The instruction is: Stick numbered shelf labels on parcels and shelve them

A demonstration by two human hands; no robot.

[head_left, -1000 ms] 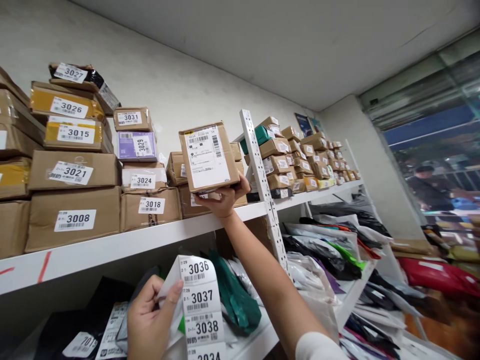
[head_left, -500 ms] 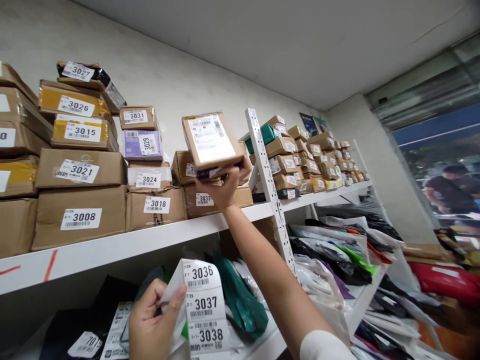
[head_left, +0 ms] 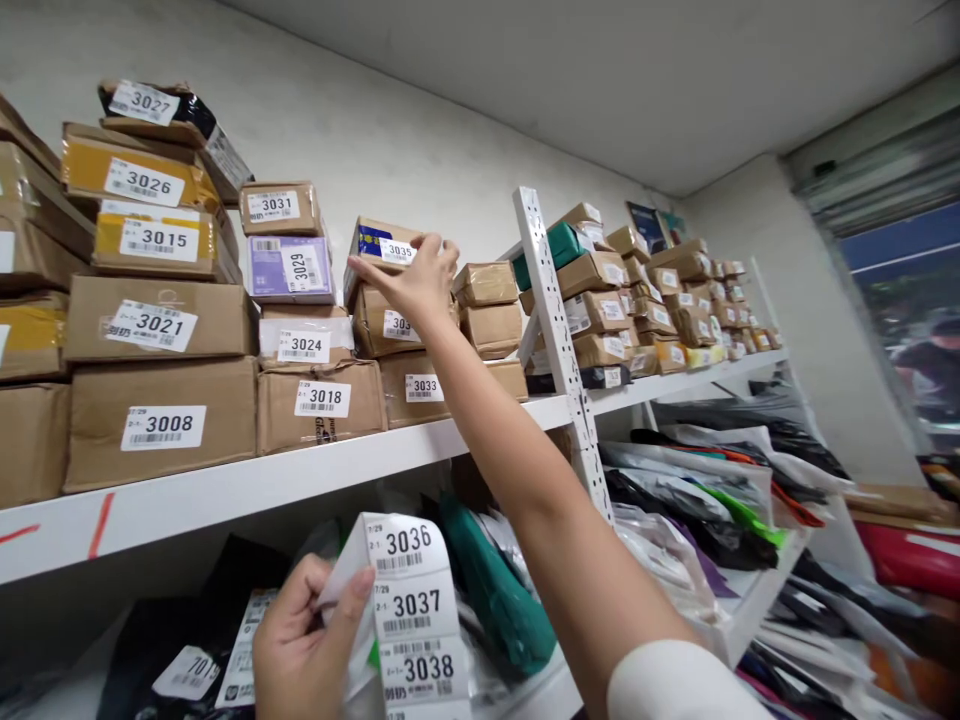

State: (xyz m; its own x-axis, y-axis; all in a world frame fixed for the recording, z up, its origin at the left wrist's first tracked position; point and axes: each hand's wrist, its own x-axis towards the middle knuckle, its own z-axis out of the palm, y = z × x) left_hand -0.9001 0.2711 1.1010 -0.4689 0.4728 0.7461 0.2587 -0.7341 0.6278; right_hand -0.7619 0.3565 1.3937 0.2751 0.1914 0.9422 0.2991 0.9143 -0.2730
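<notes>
My right hand (head_left: 413, 280) reaches up to the top shelf and rests, fingers spread, against a small cardboard parcel (head_left: 381, 244) labelled 3035. That parcel lies on a stack of two brown boxes, the lower one (head_left: 420, 388) tagged 3033. My left hand (head_left: 306, 645) is low in the view, pinching a strip of numbered stickers (head_left: 415, 610) that reads 3036, 3037, 3038.
A white shelf (head_left: 225, 490) carries rows of numbered cardboard boxes on the left. A perforated white upright (head_left: 559, 340) divides it from more small boxes on the right. Plastic mailer bags (head_left: 690, 500) fill the shelves below. A person stands outside a window at far right.
My right hand lifted the parcel, turned it flat and set it on top of the box stack; its label 3035 faces out and the fingers have spread off it. The sticker strip stayed put.
</notes>
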